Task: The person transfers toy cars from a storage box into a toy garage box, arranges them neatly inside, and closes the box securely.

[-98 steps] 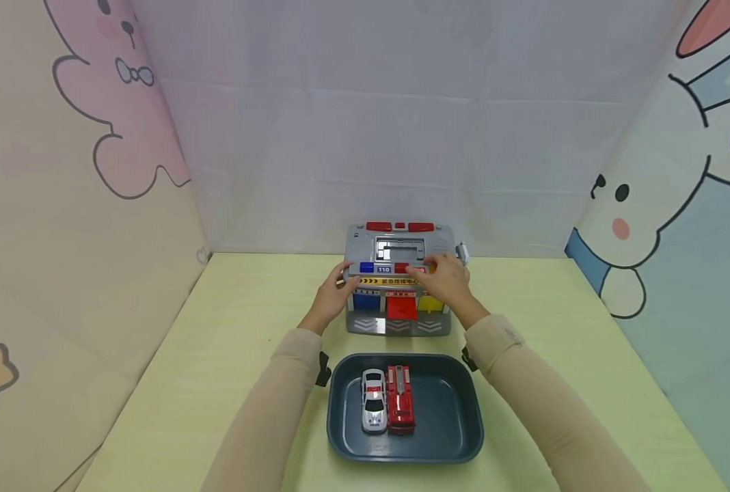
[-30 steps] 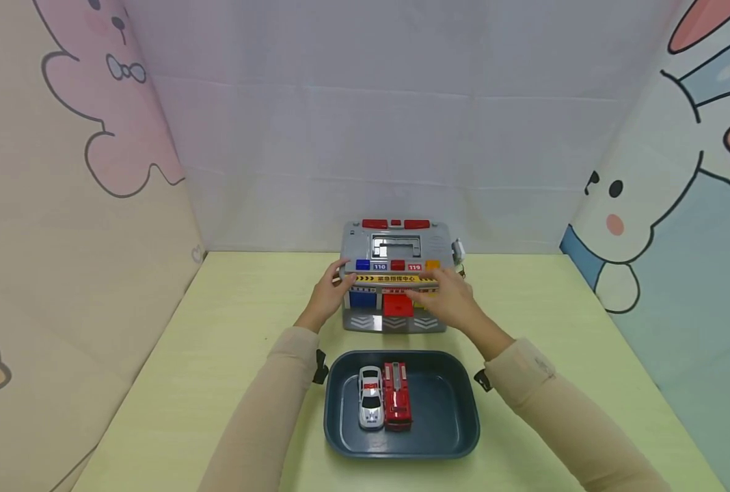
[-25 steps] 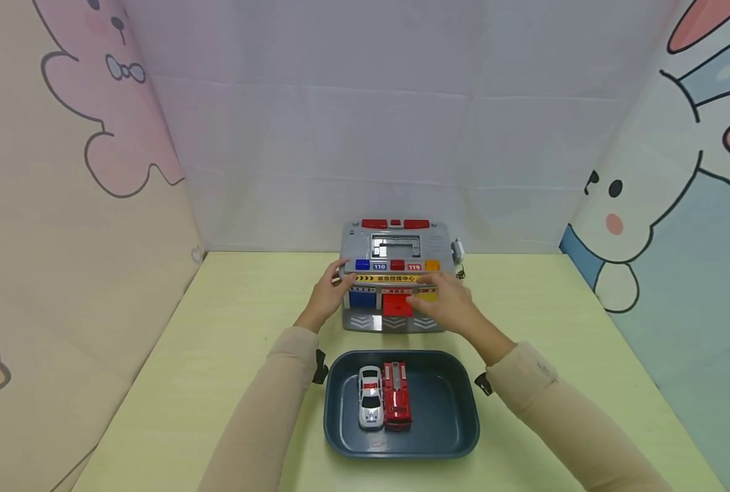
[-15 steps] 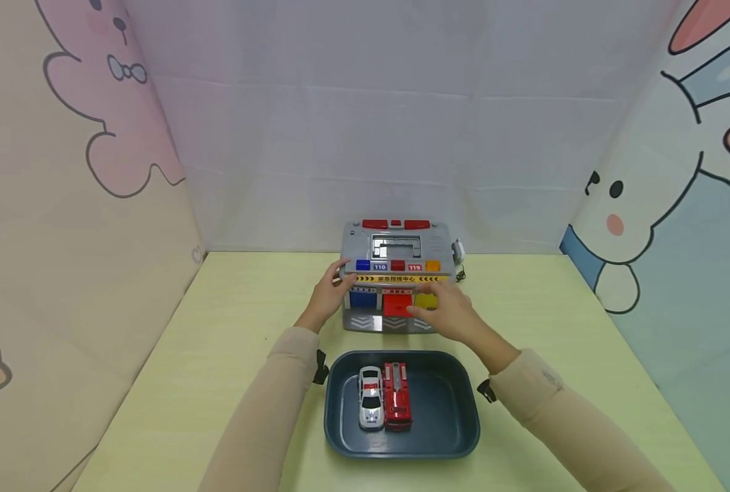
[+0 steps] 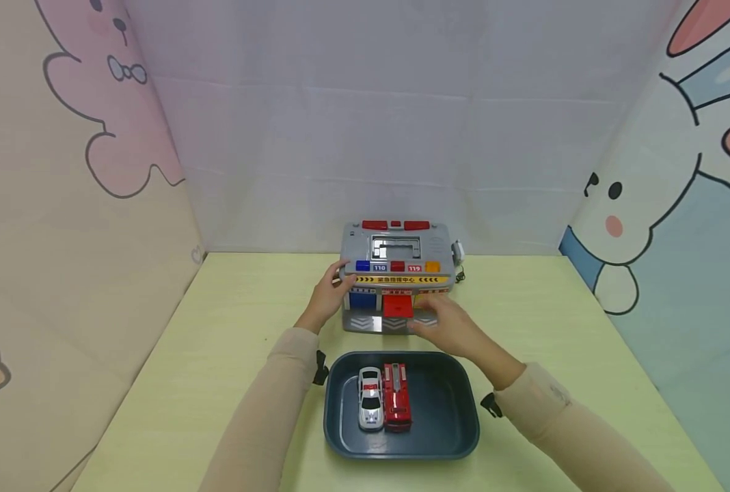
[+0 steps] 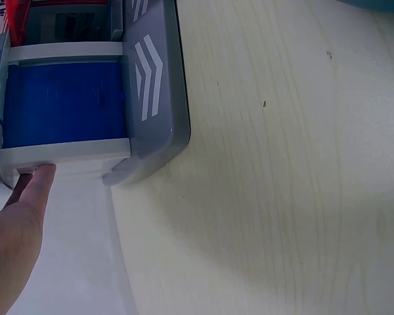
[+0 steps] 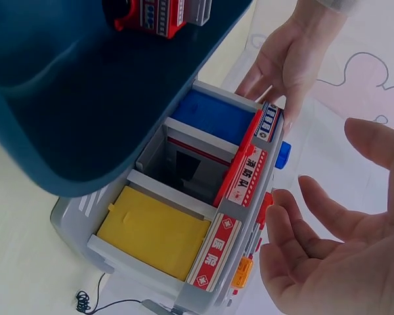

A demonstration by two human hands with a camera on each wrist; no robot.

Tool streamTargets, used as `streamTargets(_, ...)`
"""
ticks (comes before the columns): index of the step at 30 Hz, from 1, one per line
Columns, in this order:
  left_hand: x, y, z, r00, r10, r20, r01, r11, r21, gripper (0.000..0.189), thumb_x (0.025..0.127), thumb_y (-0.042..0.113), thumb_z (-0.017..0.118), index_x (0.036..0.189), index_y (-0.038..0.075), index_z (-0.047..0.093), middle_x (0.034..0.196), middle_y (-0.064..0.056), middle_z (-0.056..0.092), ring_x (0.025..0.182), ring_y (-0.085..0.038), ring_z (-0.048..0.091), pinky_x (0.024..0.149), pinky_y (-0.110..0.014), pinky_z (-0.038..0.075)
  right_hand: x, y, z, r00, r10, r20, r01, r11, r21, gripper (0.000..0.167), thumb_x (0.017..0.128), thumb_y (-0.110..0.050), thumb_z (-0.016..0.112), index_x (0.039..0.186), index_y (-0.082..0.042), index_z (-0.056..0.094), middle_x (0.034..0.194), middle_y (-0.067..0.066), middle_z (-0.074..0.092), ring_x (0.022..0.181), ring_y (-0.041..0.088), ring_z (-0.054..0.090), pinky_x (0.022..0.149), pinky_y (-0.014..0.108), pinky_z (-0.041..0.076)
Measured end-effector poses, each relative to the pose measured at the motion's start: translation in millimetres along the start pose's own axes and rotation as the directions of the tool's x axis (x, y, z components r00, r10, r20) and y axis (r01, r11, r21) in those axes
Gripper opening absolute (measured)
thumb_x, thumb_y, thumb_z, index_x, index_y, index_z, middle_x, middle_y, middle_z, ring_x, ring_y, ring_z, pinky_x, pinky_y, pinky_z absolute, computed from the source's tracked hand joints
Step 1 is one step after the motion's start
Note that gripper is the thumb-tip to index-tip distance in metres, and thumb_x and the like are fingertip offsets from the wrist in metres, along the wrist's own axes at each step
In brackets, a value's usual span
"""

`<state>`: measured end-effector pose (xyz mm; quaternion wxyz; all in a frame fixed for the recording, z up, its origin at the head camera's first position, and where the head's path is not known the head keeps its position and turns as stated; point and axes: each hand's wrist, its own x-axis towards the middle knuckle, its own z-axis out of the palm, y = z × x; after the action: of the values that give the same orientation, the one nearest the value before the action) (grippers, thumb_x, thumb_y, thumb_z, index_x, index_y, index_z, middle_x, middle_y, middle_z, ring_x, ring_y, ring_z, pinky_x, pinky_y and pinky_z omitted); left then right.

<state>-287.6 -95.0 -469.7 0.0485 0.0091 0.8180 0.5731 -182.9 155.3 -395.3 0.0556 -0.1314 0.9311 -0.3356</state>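
Note:
A grey toy garage (image 5: 357, 249) stands at the back of the table, topped with blue, red and orange buttons. My left hand (image 5: 327, 295) grips its left end, thumb at the front and fingers along the side. My right hand (image 5: 450, 326), fingers loosely bent and holding nothing, is in front of the garage's right bay. The middle red door (image 5: 398, 305) is lifted outward, baring a hollow bay in the right wrist view. The blue door (image 6: 62, 105) and yellow door (image 7: 154, 230) are closed.
Nearer me is a dark blue tray (image 5: 441, 410). In its left half a white toy police car (image 5: 371, 403) and a red toy fire truck (image 5: 397, 403) lie side by side. A coiled cord (image 7: 84, 303) hangs at the garage's right side.
My right hand has come down from the garage's top buttons, past the yellow sign, to the front of the right bay. The left hand keeps its place; the red door stays lifted.

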Motion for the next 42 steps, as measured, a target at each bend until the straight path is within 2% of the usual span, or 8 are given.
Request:
streamTargets(4, 0.4, -0.3, 0.2, 1.000, 0.003, -0.002, -0.003, 1.000, 0.001, 0.053, 0.099, 0.042, 0.055, 0.147, 0.029, 0.039, 0.147, -0.017, 0.039, 0.131, -0.035, 0.043, 0.102, -0.051, 0.040, -3.8, -1, 3, 0.999, 0.027, 0.034, -0.028, 0.999, 0.030, 0.042, 0.089, -0.020, 0.072, 0.124, 0.000, 0.060, 0.123, 0.016, 0.058, 0.115, 0.035, 0.052, 0.095, 0.052, 0.045)
streamTargets(9, -0.4, -0.4, 0.4, 1.000, 0.005, 0.000, -0.005, 1.000, -0.002, 0.053, 0.099, 0.042, 0.056, 0.147, 0.029, 0.039, 0.147, -0.017, 0.039, 0.131, -0.035, 0.042, 0.102, -0.051, 0.040, -8.3, -2, 9, 0.996, 0.060, 0.074, -0.061, 0.998, 0.010, 0.036, 0.089, -0.019, 0.073, 0.119, -0.002, 0.062, 0.111, 0.013, 0.061, 0.104, 0.032, 0.057, 0.087, 0.044, 0.052)
streamTargets(17, -0.5, -2.2, 0.7, 1.000, 0.006, -0.001, -0.006, 1.000, 0.002, 0.052, 0.099, 0.043, 0.055, 0.147, 0.030, 0.039, 0.147, -0.017, 0.039, 0.131, -0.035, 0.042, 0.102, -0.051, 0.040, -15.0, -3, 17, 0.991, 0.032, 0.131, -0.031, 0.999, -0.009, 0.030, 0.088, -0.019, 0.073, 0.112, -0.003, 0.064, 0.097, 0.008, 0.063, 0.089, 0.024, 0.057, 0.078, 0.037, 0.053)
streamTargets(24, -0.3, -3.1, 0.8, 1.000, 0.013, -0.007, -0.013, 1.000, 0.007, 0.052, 0.099, 0.043, 0.055, 0.147, 0.029, 0.039, 0.146, -0.017, 0.040, 0.131, -0.036, 0.043, 0.102, -0.052, 0.040, -21.4, -4, 21, 0.983, 0.044, 0.180, -0.048, 0.999, 0.017, 0.029, 0.087, -0.018, 0.075, 0.111, -0.005, 0.064, 0.087, 0.001, 0.061, 0.078, 0.017, 0.056, 0.067, 0.032, 0.052)
streamTargets(34, 0.1, -2.8, 0.6, 1.000, 0.010, 0.000, -0.010, 1.000, -0.001, 0.053, 0.099, 0.043, 0.055, 0.147, 0.029, 0.039, 0.147, -0.017, 0.039, 0.131, -0.036, 0.042, 0.102, -0.052, 0.039, -28.9, -2, 31, 0.976, 0.046, 0.211, -0.047, 0.999, 0.003, 0.034, 0.085, -0.015, 0.076, 0.114, -0.002, 0.063, 0.085, 0.002, 0.059, 0.076, 0.017, 0.055, 0.065, 0.031, 0.052)
streamTargets(42, 1.4, -3.4, 0.5, 1.000, 0.011, -0.003, -0.011, 1.000, 0.004, 0.052, 0.099, 0.043, 0.055, 0.147, 0.030, 0.038, 0.147, -0.017, 0.040, 0.131, -0.036, 0.043, 0.102, -0.052, 0.039, -30.6, 5, 41, 0.971, 0.066, 0.231, -0.063, 0.998, -0.017, 0.041, 0.082, -0.017, 0.080, 0.115, -0.003, 0.061, 0.091, 0.007, 0.060, 0.082, 0.020, 0.055, 0.072, 0.037, 0.053)
